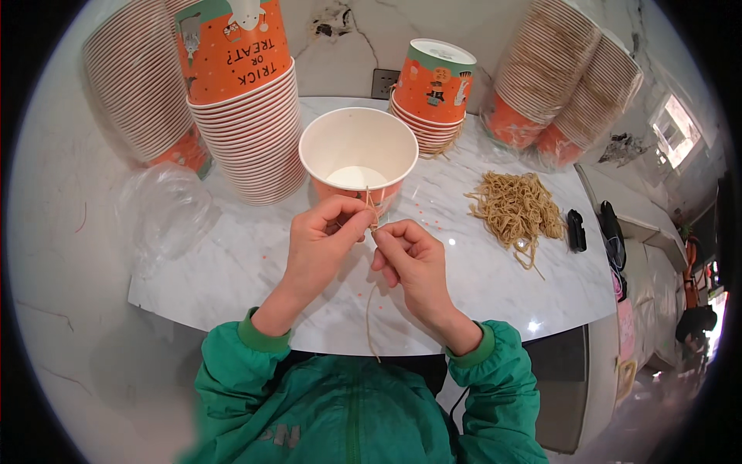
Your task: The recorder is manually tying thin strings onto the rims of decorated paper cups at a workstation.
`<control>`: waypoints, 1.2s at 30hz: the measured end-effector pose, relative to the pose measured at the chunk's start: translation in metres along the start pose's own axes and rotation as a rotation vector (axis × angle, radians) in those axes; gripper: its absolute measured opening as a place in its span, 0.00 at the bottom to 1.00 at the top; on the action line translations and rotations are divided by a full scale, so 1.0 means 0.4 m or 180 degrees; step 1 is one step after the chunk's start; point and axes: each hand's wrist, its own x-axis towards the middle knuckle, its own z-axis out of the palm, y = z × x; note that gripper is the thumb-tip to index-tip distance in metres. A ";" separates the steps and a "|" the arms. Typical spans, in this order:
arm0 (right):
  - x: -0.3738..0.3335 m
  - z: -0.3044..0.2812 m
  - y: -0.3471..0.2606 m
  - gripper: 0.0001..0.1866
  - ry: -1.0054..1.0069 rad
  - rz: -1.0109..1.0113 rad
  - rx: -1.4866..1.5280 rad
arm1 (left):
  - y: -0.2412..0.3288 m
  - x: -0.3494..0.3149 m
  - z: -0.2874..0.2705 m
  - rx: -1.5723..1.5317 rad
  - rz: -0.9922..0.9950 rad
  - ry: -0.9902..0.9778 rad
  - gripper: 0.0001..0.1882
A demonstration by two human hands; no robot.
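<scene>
An orange paper bucket (359, 124) with a white inside stands upright in front of me, its mouth facing up. Just at its near side, both my hands pinch a thin tan string (370, 325). The string's tail hangs down toward the table's near edge, and a short end rises against the bucket's wall. My left hand (325, 236) is closed with thumb and forefinger together on the string. Close beside it, my right hand (413, 259) grips the string the same way. Whether the string passes through the bucket is hidden by my fingers.
At the left rises a tall stack of nested buckets (247, 139), beside crumpled clear plastic (174, 205). Upside-down buckets (437, 85) stand behind. To the right lie a heap of tan strings (516, 209) and a small black object (576, 230). Plastic-wrapped stacks (541, 66) lean at the back right.
</scene>
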 end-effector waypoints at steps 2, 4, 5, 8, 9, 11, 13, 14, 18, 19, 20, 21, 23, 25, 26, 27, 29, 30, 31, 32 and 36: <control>-0.001 0.002 0.000 0.08 -0.0014 -0.0010 -0.0029 | -0.001 0.000 0.002 -0.0115 -0.0069 0.0020 0.05; -0.004 0.006 -0.001 0.09 -0.0001 0.0019 -0.0035 | 0.003 -0.001 0.002 -0.0143 -0.0085 0.0042 0.05; -0.005 0.007 -0.001 0.09 -0.0006 0.0023 -0.0040 | 0.004 -0.002 0.002 -0.0169 -0.0102 0.0065 0.06; -0.007 0.014 0.000 0.08 -0.0028 0.0055 -0.0072 | -0.002 0.000 -0.003 -0.0235 -0.0052 0.0098 0.06; -0.010 0.016 -0.001 0.08 -0.0033 0.0054 -0.0120 | -0.003 0.000 -0.003 -0.0237 -0.0058 0.0120 0.06; -0.012 0.019 -0.005 0.08 -0.0064 0.0068 -0.0176 | -0.006 0.003 -0.001 -0.0196 -0.0082 0.0149 0.06; -0.014 0.022 -0.008 0.07 -0.0070 0.0072 -0.0212 | -0.008 0.006 -0.002 -0.0216 -0.0050 0.0175 0.06; -0.015 0.024 -0.010 0.07 -0.0098 0.0076 -0.0222 | -0.006 0.006 -0.004 -0.0231 -0.0009 0.0175 0.06; -0.015 0.023 -0.014 0.06 -0.0234 0.0050 -0.0503 | -0.007 0.010 -0.008 -0.0247 0.0023 0.0220 0.06; -0.016 0.024 -0.014 0.06 -0.0281 0.0021 -0.0561 | -0.009 0.010 -0.008 -0.0227 0.0027 0.0219 0.06; -0.017 0.025 -0.014 0.06 -0.0302 0.0018 -0.0568 | -0.010 0.011 -0.009 -0.0206 0.0034 0.0218 0.06; -0.018 0.025 -0.014 0.05 -0.0303 0.0008 -0.0560 | -0.009 0.011 -0.009 -0.0206 0.0048 0.0237 0.06; -0.023 0.027 -0.012 0.05 -0.0326 -0.0009 -0.0554 | -0.011 0.009 -0.011 -0.0175 0.0045 0.0204 0.06; -0.030 0.029 -0.015 0.05 -0.0262 -0.0007 -0.0385 | -0.017 0.008 -0.015 -0.0177 0.0124 0.0139 0.06; -0.034 0.028 -0.017 0.05 -0.0268 -0.0019 -0.0390 | -0.020 0.007 -0.017 -0.0182 0.0185 0.0055 0.06; -0.036 0.026 -0.018 0.05 -0.0256 -0.0034 -0.0365 | -0.015 0.005 -0.021 -0.0182 0.0199 0.0055 0.06; -0.040 0.023 -0.020 0.05 -0.0232 -0.0052 -0.0336 | 0.000 -0.004 -0.033 -0.0155 -0.0168 -0.0105 0.08; -0.040 0.021 -0.021 0.05 -0.0203 -0.0053 -0.0327 | 0.002 -0.008 -0.037 -0.0154 -0.0162 -0.0114 0.08; -0.040 0.021 -0.022 0.05 -0.0174 -0.0054 -0.0318 | 0.003 -0.012 -0.042 -0.0067 -0.0478 -0.0253 0.08; -0.040 0.021 -0.022 0.05 -0.0169 -0.0063 -0.0318 | 0.004 -0.017 -0.043 0.0020 -0.0794 -0.0392 0.09; -0.041 0.024 -0.015 0.05 -0.0242 -0.0005 -0.0329 | 0.009 -0.027 -0.023 -0.0292 -0.0651 -0.0125 0.10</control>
